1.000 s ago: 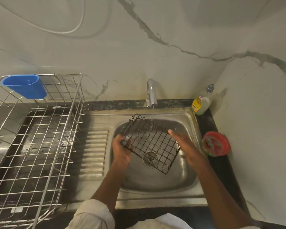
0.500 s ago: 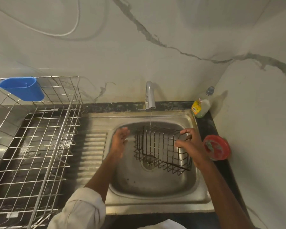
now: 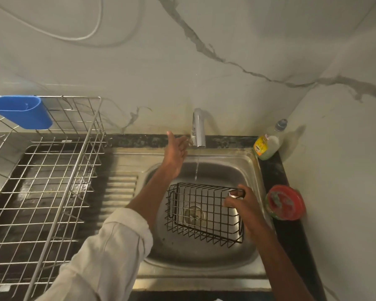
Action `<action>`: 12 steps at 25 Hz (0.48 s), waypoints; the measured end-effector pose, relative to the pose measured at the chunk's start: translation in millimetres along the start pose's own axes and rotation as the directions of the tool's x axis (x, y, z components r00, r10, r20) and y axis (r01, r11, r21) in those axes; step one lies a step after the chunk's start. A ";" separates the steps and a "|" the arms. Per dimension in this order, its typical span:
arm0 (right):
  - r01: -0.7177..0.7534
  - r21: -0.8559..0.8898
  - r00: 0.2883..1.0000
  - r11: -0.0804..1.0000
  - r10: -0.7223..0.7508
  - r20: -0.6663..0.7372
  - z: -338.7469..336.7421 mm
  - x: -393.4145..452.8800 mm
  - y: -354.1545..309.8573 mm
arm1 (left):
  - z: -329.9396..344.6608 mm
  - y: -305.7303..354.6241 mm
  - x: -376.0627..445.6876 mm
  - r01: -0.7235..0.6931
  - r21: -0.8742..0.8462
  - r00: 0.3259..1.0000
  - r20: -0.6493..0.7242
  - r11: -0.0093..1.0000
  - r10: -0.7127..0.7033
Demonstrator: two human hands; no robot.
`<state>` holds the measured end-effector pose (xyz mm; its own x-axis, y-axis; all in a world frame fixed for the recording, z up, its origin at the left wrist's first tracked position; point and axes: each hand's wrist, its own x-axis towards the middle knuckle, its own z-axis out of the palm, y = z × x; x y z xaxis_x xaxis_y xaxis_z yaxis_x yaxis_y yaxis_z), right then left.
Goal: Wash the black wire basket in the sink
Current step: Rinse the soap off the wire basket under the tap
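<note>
The black wire basket (image 3: 202, 211) sits in the steel sink (image 3: 204, 253), over the drain. My right hand (image 3: 241, 205) grips its right end near the top rim. My left hand (image 3: 175, 152) is stretched up to the base of the tap (image 3: 198, 129), thumb raised and fingers at the tap's left side; the fingertips are hard to make out. A thin stream of water falls from the spout and lands just behind the basket's far edge.
A large metal dish rack (image 3: 44, 181) with a blue plastic cup holder (image 3: 22, 111) fills the counter at left. A dish soap bottle (image 3: 268, 142) stands in the back right corner. A red round tub (image 3: 285, 203) sits on the counter right of the sink.
My left hand left the sink bowl and reached up to the tap. The basket went from tilted in both hands to resting in the sink, held by my right hand alone.
</note>
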<state>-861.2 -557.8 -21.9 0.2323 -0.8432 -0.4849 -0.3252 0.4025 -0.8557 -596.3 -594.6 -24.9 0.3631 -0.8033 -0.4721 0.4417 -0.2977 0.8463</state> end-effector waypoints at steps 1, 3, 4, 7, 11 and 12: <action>-0.012 0.007 1.000 1.000 0.012 -0.018 0.1 1.8 1.4 | 4.4 -1.1 -3.4 -0.040 0.081 0.998 0.056 0.996 0.035; -0.035 0.013 0.998 0.999 0.036 -0.056 -0.2 0.4 1.3 | 6.7 1.1 -7.7 -0.112 0.253 0.981 0.180 0.961 0.067; -0.044 0.018 0.997 0.999 0.045 -0.061 -2.3 0.2 1.5 | 3.0 3.2 -11.2 -0.143 0.324 0.970 0.232 0.935 0.068; -0.056 0.089 0.998 0.994 0.055 0.018 -17.4 1.9 2.6 | -29.3 -2.7 -36.8 -0.191 0.522 0.979 0.165 0.831 0.121; -0.179 0.273 0.977 0.945 0.139 0.160 -38.7 5.2 1.8 | -76.8 -51.5 -102.2 0.102 0.275 0.995 -0.028 0.956 -0.099; -0.221 0.305 0.970 0.926 0.178 0.163 -40.0 4.3 -0.2 | -78.4 -62.4 -120.2 0.181 0.214 0.983 -0.011 0.960 -0.183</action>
<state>-896.8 -575.8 -16.6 0.3170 -0.6884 -0.6524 -0.0735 0.6680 -0.7405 -603.2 -439.0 -40.3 0.2849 -0.7294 -0.6220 0.3147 -0.5417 0.7794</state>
